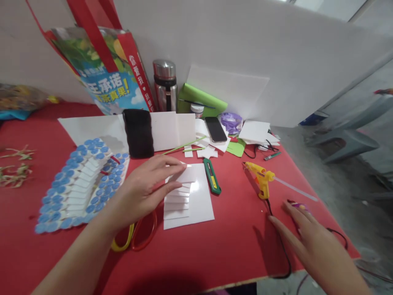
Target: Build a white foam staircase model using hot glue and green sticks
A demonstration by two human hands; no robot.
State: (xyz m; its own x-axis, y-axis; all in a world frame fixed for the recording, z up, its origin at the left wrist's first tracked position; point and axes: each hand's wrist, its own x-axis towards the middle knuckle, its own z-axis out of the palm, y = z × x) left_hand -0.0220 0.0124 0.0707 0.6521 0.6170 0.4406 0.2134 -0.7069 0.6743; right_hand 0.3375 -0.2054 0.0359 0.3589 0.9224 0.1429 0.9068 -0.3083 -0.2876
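My left hand (147, 186) has thumb and fingertips on opposite edges of the top piece of a row of white foam-board strips (177, 205). Overlapping like steps, the strips lie on a white board (204, 205). My right hand (313, 237) is over the table's right side, fingers stretched out, next to a small purple item (298, 205) partly hidden by them. Near it a yellow glue gun (260, 176) with a clear glue stick lies on its side. Between the hands is a green utility knife (211, 176). Scissors (144, 231) with red and yellow handles lie partly under my left forearm.
A model with blue bottle caps and white steps (82, 180) stands left on the red table (233, 246). Behind are a black object (138, 133), steel thermos (166, 86), phone (215, 129), printed bag (113, 82) and paper scraps. The gun's black cord (284, 250) runs toward the front edge.
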